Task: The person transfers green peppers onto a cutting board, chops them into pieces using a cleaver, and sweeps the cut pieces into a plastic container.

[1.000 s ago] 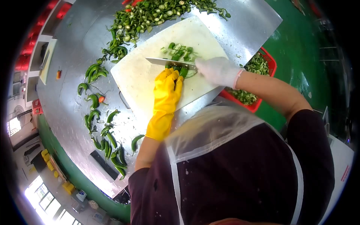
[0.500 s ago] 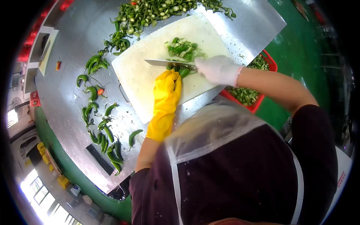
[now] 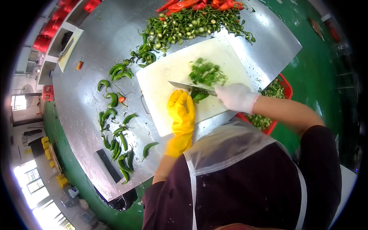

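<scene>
My right hand (image 3: 234, 96), in a white glove, grips a knife (image 3: 188, 86) whose blade points left across the white cutting board (image 3: 165, 74). In a yellow rubber glove, my left hand (image 3: 181, 109) rests on the board just below the blade, its fingers slightly parted. Green pepper pieces (image 3: 199, 94) lie beside its fingertips, partly under the knife; whether the fingers touch them is unclear. Above the blade is a pile of chopped green pepper (image 3: 207, 72).
Whole green peppers (image 3: 123, 141) are scattered on the metal table (image 3: 82, 103). Cut stem ends (image 3: 180, 28) are heaped behind the board, with red peppers (image 3: 186, 4) beyond. A red basket (image 3: 288, 85) of chopped pieces stands at the right, below table level.
The view has shifted, bringing more red peppers into sight. My left hand's fingers have loosened from the green pepper by the blade, and the chopped pile has spread.
</scene>
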